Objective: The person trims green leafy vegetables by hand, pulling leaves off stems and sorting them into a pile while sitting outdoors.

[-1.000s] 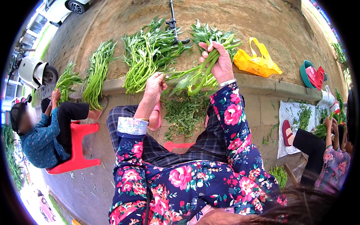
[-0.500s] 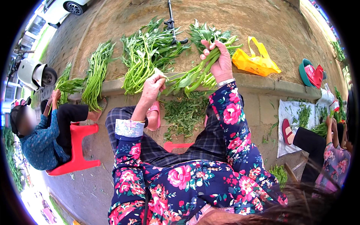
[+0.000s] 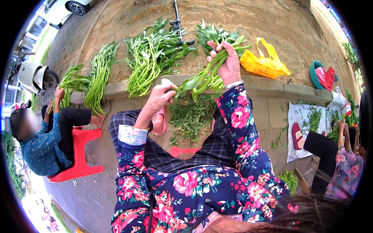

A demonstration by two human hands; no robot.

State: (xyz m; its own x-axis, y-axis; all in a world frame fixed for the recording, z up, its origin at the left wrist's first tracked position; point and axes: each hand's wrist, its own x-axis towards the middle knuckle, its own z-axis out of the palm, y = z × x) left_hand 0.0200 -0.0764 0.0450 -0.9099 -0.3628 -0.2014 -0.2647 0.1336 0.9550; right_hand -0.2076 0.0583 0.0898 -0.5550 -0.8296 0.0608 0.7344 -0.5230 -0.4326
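My right hand (image 3: 230, 65) is raised, closed round a bunch of water spinach (image 3: 204, 79) by its thick stem ends, so the leafy part slants down to the left. My left hand (image 3: 159, 98) is pinched at the leafy lower end of that bunch, its fingers hiding most of what they grip. A whitish covering shows on one of its fingertips. Below the bunch, a heap of loose picked leaves (image 3: 194, 116) lies on the ground between my feet. Beyond my left hand, a big pile of water spinach (image 3: 153, 58) rests across the kerb.
More greens (image 3: 101, 77) lie to the left, beside a person on a red stool (image 3: 81, 153) holding greens. A black metal pole (image 3: 176, 23) touches the big pile. Right are a yellow bag (image 3: 266, 62), a green basin (image 3: 316, 75) and another person by a white sheet (image 3: 297, 134).
My left hand has moved slightly down and right, its fingers closer to the bunch's leafy end. My right hand has barely moved. The person at left has shifted the greens.
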